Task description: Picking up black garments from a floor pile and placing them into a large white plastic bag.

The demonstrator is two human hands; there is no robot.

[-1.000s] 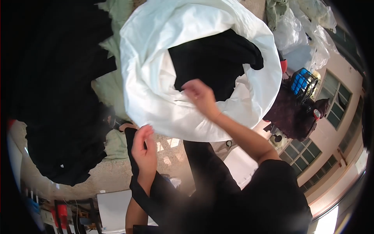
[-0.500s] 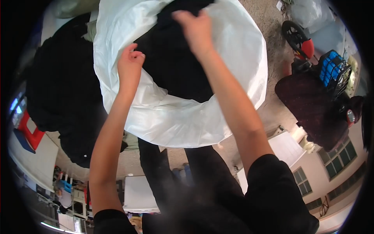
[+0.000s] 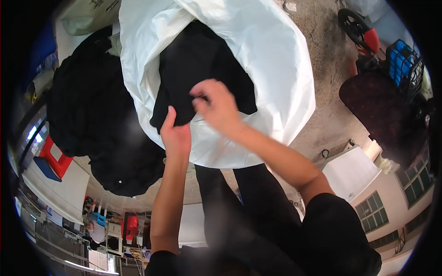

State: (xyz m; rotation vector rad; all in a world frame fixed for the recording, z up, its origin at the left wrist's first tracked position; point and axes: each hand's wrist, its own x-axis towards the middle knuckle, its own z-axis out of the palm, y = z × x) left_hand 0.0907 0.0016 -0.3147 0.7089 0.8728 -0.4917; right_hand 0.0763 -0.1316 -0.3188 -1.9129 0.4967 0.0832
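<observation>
Now both hands (image 3: pixel 198 119) pinch the black garment (image 3: pixel 202 69) at the white bag (image 3: pixel 276 60)'s rim.

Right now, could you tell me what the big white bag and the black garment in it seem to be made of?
White bag: probably thin plastic or woven synthetic sheeting; smooth, faintly glossy, with stiff creases at the mouth.
Black garment: looks like soft matte fabric, probably knit; it drapes limply over the rim where the left hand and right hand grip it.
</observation>
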